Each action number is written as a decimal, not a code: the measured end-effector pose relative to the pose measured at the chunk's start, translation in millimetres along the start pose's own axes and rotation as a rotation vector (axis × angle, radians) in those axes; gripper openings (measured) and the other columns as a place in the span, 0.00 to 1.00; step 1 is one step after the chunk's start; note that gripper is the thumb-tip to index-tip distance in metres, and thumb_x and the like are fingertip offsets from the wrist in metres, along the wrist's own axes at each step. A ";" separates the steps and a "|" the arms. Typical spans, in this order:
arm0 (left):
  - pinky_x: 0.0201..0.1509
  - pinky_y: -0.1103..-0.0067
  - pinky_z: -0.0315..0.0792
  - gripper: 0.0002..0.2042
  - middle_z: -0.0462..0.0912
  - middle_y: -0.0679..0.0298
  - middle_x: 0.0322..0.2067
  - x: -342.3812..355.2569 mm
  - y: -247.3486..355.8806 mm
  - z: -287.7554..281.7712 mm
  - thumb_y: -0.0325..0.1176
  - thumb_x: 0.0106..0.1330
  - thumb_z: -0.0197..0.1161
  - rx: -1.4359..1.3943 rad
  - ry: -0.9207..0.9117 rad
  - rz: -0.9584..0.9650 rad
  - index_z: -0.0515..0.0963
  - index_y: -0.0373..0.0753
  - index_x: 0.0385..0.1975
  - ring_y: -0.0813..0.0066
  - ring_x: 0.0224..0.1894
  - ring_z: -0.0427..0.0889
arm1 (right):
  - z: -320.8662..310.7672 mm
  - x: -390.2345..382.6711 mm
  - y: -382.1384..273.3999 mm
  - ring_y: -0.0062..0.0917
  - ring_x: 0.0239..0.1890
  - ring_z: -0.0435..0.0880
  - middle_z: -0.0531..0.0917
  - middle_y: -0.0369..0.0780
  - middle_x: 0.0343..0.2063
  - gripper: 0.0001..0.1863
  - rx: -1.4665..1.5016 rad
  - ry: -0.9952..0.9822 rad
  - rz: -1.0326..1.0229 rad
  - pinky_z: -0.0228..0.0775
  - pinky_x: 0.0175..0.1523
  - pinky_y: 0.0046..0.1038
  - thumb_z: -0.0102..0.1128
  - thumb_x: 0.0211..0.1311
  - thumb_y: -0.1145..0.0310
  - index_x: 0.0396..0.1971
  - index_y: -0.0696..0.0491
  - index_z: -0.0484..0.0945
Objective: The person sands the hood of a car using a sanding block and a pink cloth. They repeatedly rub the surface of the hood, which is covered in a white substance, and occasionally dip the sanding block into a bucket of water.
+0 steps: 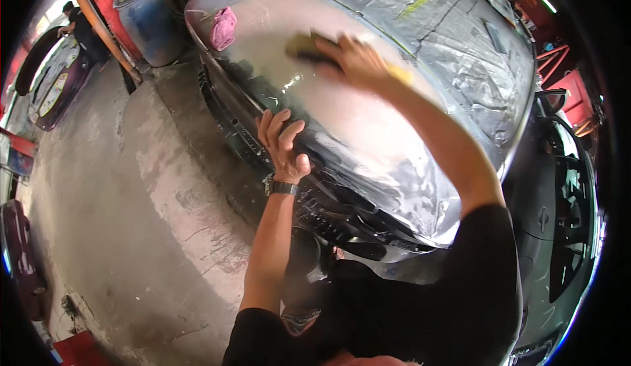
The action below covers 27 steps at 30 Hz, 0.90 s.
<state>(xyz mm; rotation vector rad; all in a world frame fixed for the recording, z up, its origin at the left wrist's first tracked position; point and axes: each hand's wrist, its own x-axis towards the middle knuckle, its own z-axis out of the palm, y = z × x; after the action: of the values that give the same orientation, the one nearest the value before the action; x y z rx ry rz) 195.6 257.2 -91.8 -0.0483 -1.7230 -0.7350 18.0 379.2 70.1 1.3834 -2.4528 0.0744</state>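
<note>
My right hand (358,64), smeared by motion, grips a dark olive sanding block (305,47) on the car hood (355,113). The hood is wet and patchy, with pinkish, grey and dark areas. Something yellow (399,74) shows beside my right wrist, partly hidden. At the hood's front edge my left hand (284,144), with a dark watch (281,186) on its wrist, rests with fingers apart and holds nothing. A crumpled pink cloth (223,29) lies near the hood's far left corner.
Silver plastic sheeting (453,31) covers the car behind the hood. The open front end (328,218) lies below the hood edge. A blue drum (152,24) stands at far left. Another dark car (552,215) is close on the right. A person (84,31) stands at the far left.
</note>
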 end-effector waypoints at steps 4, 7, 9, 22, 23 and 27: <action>0.75 0.50 0.44 0.31 0.73 0.60 0.60 -1.7 2.6 5.7 0.66 0.72 0.33 -0.044 0.031 -0.009 0.77 0.50 0.51 0.53 0.69 0.60 | -38.7 -117.7 -4.7 0.39 0.40 0.81 0.75 0.44 0.40 0.33 0.005 0.114 -0.256 0.77 0.46 0.43 0.65 0.60 0.46 0.64 0.43 0.73; 0.75 0.51 0.45 0.31 0.74 0.62 0.59 -3.1 1.6 11.6 0.67 0.72 0.34 -0.067 0.037 0.002 0.77 0.52 0.51 0.54 0.68 0.61 | -29.6 -89.6 29.8 0.39 0.41 0.81 0.76 0.44 0.40 0.32 -0.016 0.061 -0.243 0.77 0.43 0.43 0.65 0.61 0.47 0.64 0.43 0.74; 0.74 0.50 0.46 0.30 0.74 0.62 0.59 -1.5 2.9 13.5 0.67 0.72 0.34 -0.077 0.041 0.022 0.77 0.53 0.51 0.54 0.68 0.61 | -11.0 -14.1 59.1 0.48 0.38 0.82 0.78 0.45 0.42 0.28 -0.014 0.097 -0.066 0.75 0.42 0.46 0.59 0.67 0.45 0.64 0.38 0.74; 0.74 0.49 0.46 0.31 0.72 0.61 0.61 -1.3 6.4 9.2 0.66 0.72 0.34 -0.066 0.030 -0.038 0.77 0.51 0.51 0.52 0.69 0.59 | -63.0 -166.9 1.7 0.44 0.47 0.81 0.76 0.45 0.45 0.32 0.038 0.008 -0.123 0.76 0.52 0.41 0.67 0.60 0.47 0.63 0.42 0.77; 0.74 0.49 0.46 0.30 0.72 0.61 0.61 -3.7 6.0 7.2 0.66 0.72 0.34 -0.064 0.023 -0.035 0.77 0.51 0.51 0.52 0.69 0.59 | -61.8 -160.5 6.8 0.44 0.46 0.81 0.77 0.45 0.45 0.32 0.077 -0.022 -0.133 0.76 0.51 0.42 0.67 0.60 0.47 0.64 0.42 0.76; 0.74 0.49 0.47 0.29 0.73 0.62 0.61 -0.8 3.8 9.6 0.65 0.73 0.34 -0.074 0.024 0.002 0.76 0.52 0.52 0.52 0.69 0.60 | -34.3 -33.8 55.5 0.46 0.47 0.81 0.77 0.48 0.47 0.33 0.063 -0.097 0.081 0.74 0.52 0.45 0.62 0.64 0.43 0.67 0.40 0.72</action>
<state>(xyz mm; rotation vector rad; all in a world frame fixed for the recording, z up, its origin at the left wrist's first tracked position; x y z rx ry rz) 189.0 265.3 -91.8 -0.0918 -1.6722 -0.7953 -3.8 443.4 98.5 1.3424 -2.6071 0.1063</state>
